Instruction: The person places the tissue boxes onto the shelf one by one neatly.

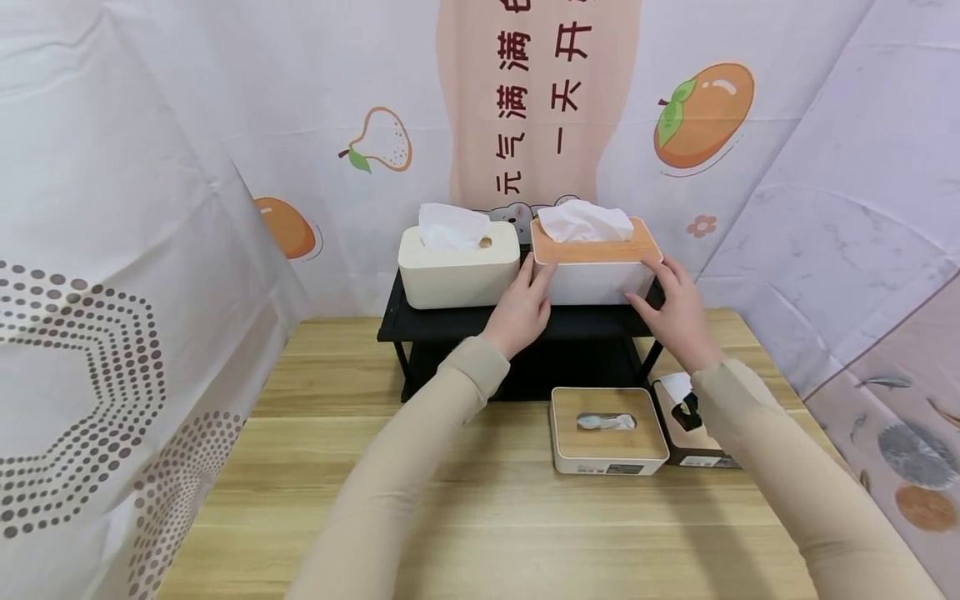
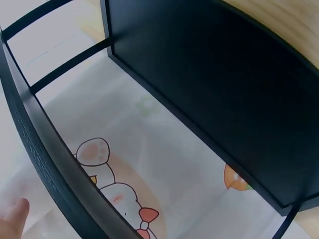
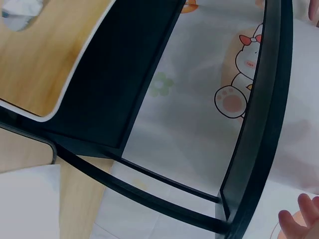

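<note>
A white tissue box (image 1: 592, 283) with an orange-brown wooden lid and a tissue sticking out sits on the top shelf of a black rack (image 1: 450, 321). My left hand (image 1: 521, 310) holds it at its front left corner. At its right end my right hand (image 1: 677, 315) grips the box, thumb on the front face and fingers by the lid's corner. To its left stands a cream tissue box (image 1: 459, 279), also with a tissue up. Only a fingertip of the left hand (image 2: 15, 219) shows in the left wrist view; the right wrist view catches several fingers (image 3: 301, 219).
On the wooden table (image 1: 480, 533), a low tissue box with a bamboo lid (image 1: 609, 446) stands before the rack. Beside it, a dark-sided box (image 1: 686, 442) is partly covered by the right sleeve. Printed cloth (image 1: 300, 83) hangs behind and at both sides.
</note>
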`<state>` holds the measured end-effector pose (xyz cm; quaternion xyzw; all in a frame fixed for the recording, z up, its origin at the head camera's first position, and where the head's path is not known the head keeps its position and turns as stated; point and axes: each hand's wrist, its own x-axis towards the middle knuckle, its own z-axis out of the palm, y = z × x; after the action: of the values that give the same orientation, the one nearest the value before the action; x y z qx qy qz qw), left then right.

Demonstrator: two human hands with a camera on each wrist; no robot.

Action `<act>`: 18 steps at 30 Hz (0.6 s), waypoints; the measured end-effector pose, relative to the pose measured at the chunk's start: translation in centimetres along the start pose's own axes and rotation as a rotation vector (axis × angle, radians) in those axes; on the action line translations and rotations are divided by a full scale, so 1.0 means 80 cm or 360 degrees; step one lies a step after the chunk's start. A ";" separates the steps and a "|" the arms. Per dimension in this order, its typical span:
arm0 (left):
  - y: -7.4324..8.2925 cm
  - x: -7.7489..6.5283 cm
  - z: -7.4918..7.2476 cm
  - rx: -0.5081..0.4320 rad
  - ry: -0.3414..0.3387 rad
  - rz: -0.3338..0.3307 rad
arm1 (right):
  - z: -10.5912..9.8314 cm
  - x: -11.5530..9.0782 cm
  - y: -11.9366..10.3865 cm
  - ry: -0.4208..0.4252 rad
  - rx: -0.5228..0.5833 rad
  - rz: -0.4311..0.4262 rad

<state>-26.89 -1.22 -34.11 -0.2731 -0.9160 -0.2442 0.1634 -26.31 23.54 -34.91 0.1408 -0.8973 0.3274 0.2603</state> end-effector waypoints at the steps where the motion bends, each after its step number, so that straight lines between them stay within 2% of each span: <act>1: 0.000 -0.002 0.001 0.0001 0.0008 0.0012 | 0.000 -0.003 -0.001 0.0002 0.0002 -0.0005; 8: -0.001 -0.023 0.006 0.0006 0.0029 0.0095 | -0.001 -0.029 -0.001 0.0033 0.0030 -0.0047; 14: -0.003 -0.039 0.012 0.0096 0.0114 0.0237 | 0.004 -0.052 0.003 0.0072 0.0034 -0.0138; 18: -0.002 -0.050 0.022 0.0104 0.0136 0.0327 | 0.010 -0.069 0.007 0.0073 0.0039 -0.0172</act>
<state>-24.06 -2.13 -37.36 -0.3493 -0.8829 -0.2076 0.2353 -22.30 23.94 -38.79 0.1847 -0.8781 0.3270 0.2965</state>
